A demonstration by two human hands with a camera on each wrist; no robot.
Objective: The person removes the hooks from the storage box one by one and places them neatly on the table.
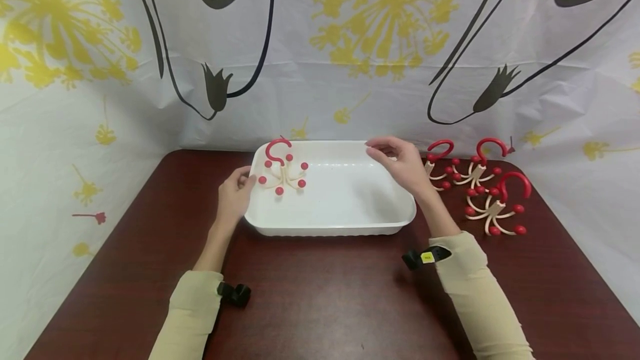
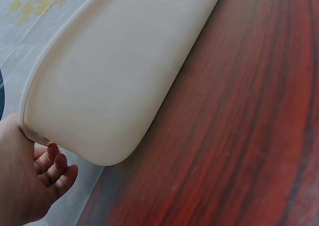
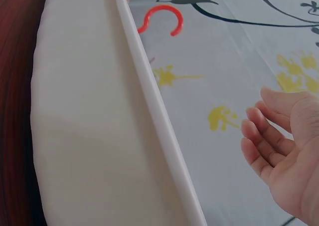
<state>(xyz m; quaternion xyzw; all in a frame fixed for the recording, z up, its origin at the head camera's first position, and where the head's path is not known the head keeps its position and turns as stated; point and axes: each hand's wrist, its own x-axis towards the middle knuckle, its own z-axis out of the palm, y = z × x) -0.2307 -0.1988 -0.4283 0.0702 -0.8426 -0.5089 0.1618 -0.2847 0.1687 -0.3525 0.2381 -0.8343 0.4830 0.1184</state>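
A white tray stands on the dark wooden table. Its left rim is held by my left hand; in the left wrist view the fingers curl below the rim. Inside the tray's left part is a small hanger with a red hook, cream arms and red ball tips. My right hand hovers over the tray's right end, holding nothing. In the right wrist view its fingers are loosely bent, apart from the rim, and a red hook shows beyond the rim.
To the tray's right lie more such hangers: one partly behind my right hand, one at the back, and one nearer. A white cloth with yellow and grey flower prints hangs behind the table.
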